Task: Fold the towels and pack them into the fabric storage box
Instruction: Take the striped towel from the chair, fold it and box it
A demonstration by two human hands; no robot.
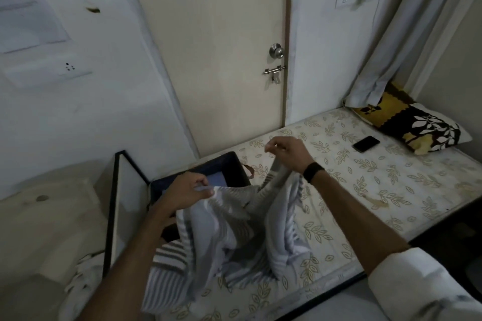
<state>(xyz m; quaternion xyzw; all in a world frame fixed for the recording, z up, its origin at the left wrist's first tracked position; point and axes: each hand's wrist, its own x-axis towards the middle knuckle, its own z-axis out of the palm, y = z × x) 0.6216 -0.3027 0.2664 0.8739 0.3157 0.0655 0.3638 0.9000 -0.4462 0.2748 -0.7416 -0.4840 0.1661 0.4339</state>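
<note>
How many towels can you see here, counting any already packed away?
2, perhaps. A striped grey-and-white towel hangs over the bed, held up by both hands. Something folded and light blue lies in the dark storage box, probably a towel. More may be hidden.

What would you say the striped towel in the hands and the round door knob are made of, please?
The grey-and-white striped towel looks like thin woven cotton, matte: it drapes in soft folds from the left hand and right hand. The round silver door knob looks like brushed or polished metal, judging by its sheen, though plated plastic cannot be excluded.
</note>
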